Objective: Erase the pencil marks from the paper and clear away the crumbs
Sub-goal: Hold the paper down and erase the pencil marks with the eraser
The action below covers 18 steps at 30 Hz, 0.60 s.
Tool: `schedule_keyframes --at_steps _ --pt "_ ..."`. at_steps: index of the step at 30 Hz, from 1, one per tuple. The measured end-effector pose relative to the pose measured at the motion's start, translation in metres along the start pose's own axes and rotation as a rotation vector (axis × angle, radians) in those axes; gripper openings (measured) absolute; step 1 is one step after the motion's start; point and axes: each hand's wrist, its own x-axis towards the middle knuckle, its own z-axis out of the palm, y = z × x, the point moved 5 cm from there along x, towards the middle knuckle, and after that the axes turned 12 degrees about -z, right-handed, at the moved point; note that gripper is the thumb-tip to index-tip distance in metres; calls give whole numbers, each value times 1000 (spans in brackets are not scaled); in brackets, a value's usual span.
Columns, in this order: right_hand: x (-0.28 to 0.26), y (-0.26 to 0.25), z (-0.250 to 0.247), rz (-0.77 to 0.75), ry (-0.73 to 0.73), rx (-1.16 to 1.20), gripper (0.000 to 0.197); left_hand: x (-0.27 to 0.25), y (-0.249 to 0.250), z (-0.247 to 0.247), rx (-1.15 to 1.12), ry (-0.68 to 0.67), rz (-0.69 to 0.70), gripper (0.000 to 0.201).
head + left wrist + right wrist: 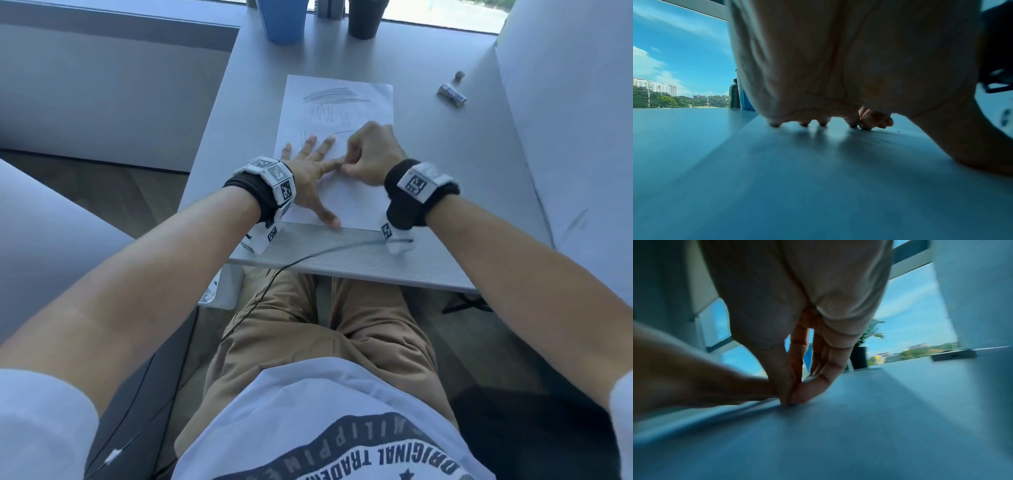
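Erasing in progress on the paper (pixel 337 202), which lies flat on the table (pixel 445 178).

The left hand (pixel 313 168), on the paper's left side, lies flat with fingers spread, pinning it. Just right, the right hand (pixel 368 157) pinches what seems a small eraser (pixel 865 127) against the sheet. Short, light strokes away from the pinning fingers should avoid creasing. Pencil marks (pixel 330 96) remain at the paper's far end.

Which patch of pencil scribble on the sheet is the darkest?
The top scribble, the dense horizontal band at the paper's far end; the zigzag patch below it and the marks nearer the hands are much fainter.
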Motion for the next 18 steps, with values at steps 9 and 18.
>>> schedule_keyframes --at_steps 9,18 --pt "3 13 -9 31 13 -35 6 -1 -18 -10 -36 -27 90 140" --pt "2 6 -8 -11 1 -15 5 4 -21 -9 13 -25 34 141"
